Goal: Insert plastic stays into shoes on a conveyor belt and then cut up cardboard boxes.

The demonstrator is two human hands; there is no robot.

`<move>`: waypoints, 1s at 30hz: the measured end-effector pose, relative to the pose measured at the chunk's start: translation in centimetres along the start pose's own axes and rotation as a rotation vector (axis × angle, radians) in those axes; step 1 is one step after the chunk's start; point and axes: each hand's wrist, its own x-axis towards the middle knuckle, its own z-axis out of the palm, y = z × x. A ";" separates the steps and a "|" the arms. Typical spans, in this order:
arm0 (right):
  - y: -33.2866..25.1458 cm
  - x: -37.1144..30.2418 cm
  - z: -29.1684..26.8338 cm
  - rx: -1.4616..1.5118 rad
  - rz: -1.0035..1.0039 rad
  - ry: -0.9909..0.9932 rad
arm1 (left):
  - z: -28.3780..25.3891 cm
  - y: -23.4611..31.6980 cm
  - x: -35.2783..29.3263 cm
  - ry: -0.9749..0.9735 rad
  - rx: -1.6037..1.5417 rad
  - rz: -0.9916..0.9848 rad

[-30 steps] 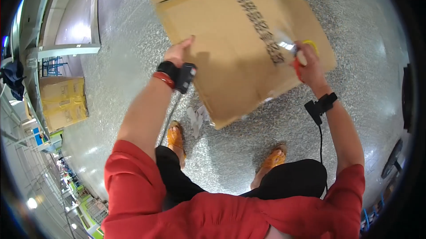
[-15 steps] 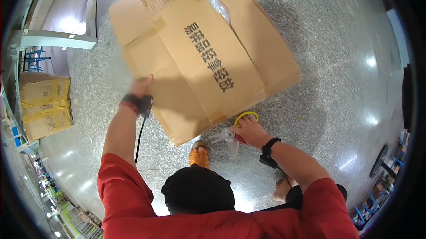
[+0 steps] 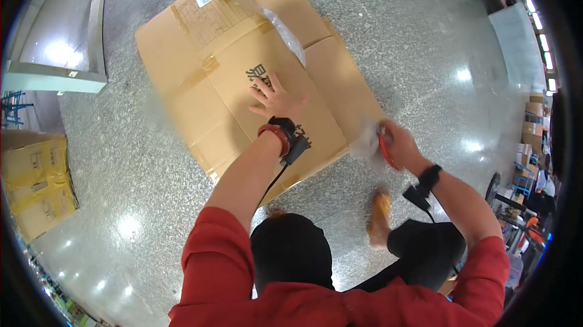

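A large flattened cardboard box lies on the floor before me, with dark printing on its middle panel. My left hand rests on that panel, fingers spread and nothing in them. By the box's right near corner, my right hand is closed around what look like red-handled scissors. Their blades are hidden or smeared. Crumpled clear plastic, blurred by motion, hangs beside that hand at the box's edge. One flap at the far side stands up, with a strip of clear tape along its edge.
To the left stands another carton bound with yellow tape. Metal frame legs rise at the upper left. Stacked boxes and a wheeled item line the right side. My bare foot in a tan sandal is near the box.
My left hand has moved from the box's left edge onto its middle panel. My right hand has risen rightward with the scissors to the near right corner. The view has shifted.
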 end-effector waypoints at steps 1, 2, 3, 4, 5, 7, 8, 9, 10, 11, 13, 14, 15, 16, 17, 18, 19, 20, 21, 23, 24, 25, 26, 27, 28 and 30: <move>-1.3 2.3 -0.6 0.033 0.114 0.080 | -0.1 1.0 -0.4 -0.001 0.000 -0.002; 0.3 4.5 -0.4 0.031 0.076 0.228 | 0.0 3.1 -0.8 -0.062 -0.011 -0.031; 1.6 7.2 0.5 0.040 0.014 0.370 | -0.2 4.6 -0.7 -0.105 -0.014 -0.076; 1.6 9.4 1.0 0.047 0.001 0.375 | 0.4 5.5 -0.3 -0.089 -0.014 -0.077; 0.7 11.5 2.0 0.063 0.054 0.396 | 0.8 5.9 -0.1 -0.061 0.014 -0.148; -0.2 13.5 3.7 0.090 0.117 0.410 | 2.0 6.0 0.0 -0.023 0.069 -0.221; -0.5 14.2 4.4 0.160 0.147 0.347 | 2.4 6.0 0.1 -0.016 0.084 -0.228; -0.6 14.6 4.9 0.228 0.176 0.281 | 2.6 6.1 0.1 0.014 0.121 -0.228; -0.4 15.0 5.7 0.243 0.171 0.273 | 2.7 6.2 0.1 0.045 0.159 -0.228; 0.0 15.4 6.9 0.232 0.170 0.286 | 2.8 6.5 0.2 0.053 0.173 -0.235; 1.4 16.2 8.9 0.234 0.177 0.299 | 2.6 8.1 0.1 0.052 0.119 -0.286; 2.2 16.7 9.7 0.254 0.155 0.327 | 2.4 8.2 -0.2 0.055 0.131 -0.284; 2.7 17.0 10.3 0.277 0.134 0.351 | 2.0 7.7 -0.3 0.039 0.049 -0.250; 1.9 16.9 10.1 0.293 0.135 0.347 | 1.4 7.0 -0.4 0.024 -0.035 -0.217; 0.9 16.9 10.0 0.302 0.157 0.325 | 1.0 6.8 -0.6 0.027 -0.039 -0.206; -0.4 16.9 9.8 0.312 0.169 0.303 | 0.7 6.4 -0.7 0.040 -0.029 -0.210; -0.9 17.2 9.8 0.348 0.127 0.301 | 0.8 6.3 -0.7 0.075 -0.037 -0.205; -1.8 17.4 10.0 0.358 0.119 0.302 | 0.9 6.1 -0.7 0.108 -0.048 -0.201; -2.9 17.4 9.9 0.362 0.060 0.249 | 0.9 6.3 -0.9 0.103 -0.046 -0.202; -3.2 18.5 9.9 0.436 0.033 0.084 | 1.1 6.0 -0.6 0.106 -0.071 -0.171; -3.6 18.1 9.3 0.442 0.029 0.079 | 1.1 5.4 -0.5 0.100 -0.094 -0.149; -4.1 17.6 7.9 0.596 0.051 -0.109 | 0.9 5.4 -0.6 0.077 -0.102 -0.173; -4.4 17.5 7.2 0.743 0.074 -0.303 | 0.7 5.0 -0.7 0.087 -0.100 -0.180; -1.9 18.9 7.7 0.771 -0.041 -0.370 | 1.0 5.8 -1.1 0.072 -0.124 -0.143; -1.6 18.6 7.2 0.769 -0.052 -0.383 | 0.8 5.1 -1.2 0.069 -0.139 -0.137; -1.2 18.3 6.1 1.143 -0.094 -0.595 | 0.8 4.9 -1.3 0.102 -0.123 -0.132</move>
